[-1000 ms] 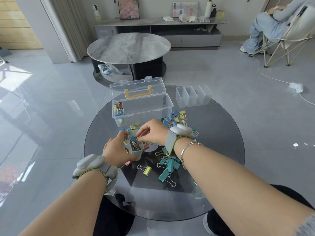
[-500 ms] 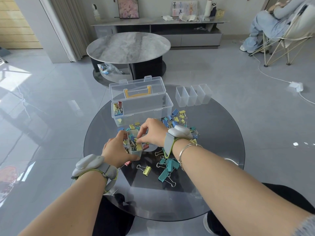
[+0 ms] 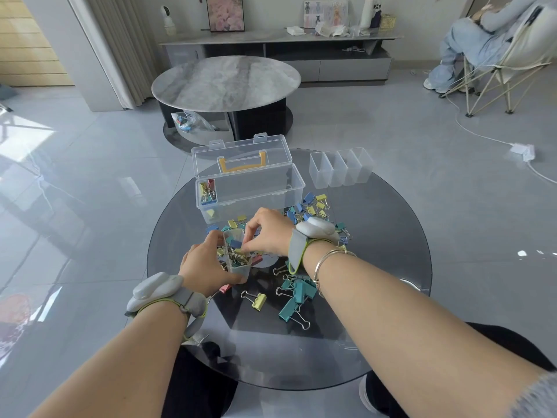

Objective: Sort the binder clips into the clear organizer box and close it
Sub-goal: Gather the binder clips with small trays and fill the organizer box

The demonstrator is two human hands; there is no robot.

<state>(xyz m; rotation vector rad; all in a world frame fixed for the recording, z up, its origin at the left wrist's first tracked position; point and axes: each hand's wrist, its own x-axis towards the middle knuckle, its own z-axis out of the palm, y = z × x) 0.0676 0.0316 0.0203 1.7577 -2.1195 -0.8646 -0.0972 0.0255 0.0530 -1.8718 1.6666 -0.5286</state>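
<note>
My left hand point(image 3: 205, 267) grips a small clear bin point(image 3: 239, 268) that stands on the round glass table point(image 3: 376, 297), half full of binder clips. My right hand point(image 3: 266, 232) reaches over the bin's mouth with fingertips pinched together on a clip inside it. The clear organizer box point(image 3: 256, 191) stands open just behind, its lid with a yellow handle tipped back and one filled bin in its left end. Loose coloured binder clips point(image 3: 297, 297) lie in front of and to the right of the box.
Several empty clear bins point(image 3: 340, 168) stand in a row at the table's far right. A marble coffee table point(image 3: 226, 81) stands beyond on the tiled floor. A person sits in a folding chair point(image 3: 488, 61) at the far right.
My right hand has dipped a little lower into the small bin. My left hand has kept its hold on the bin in the same place.
</note>
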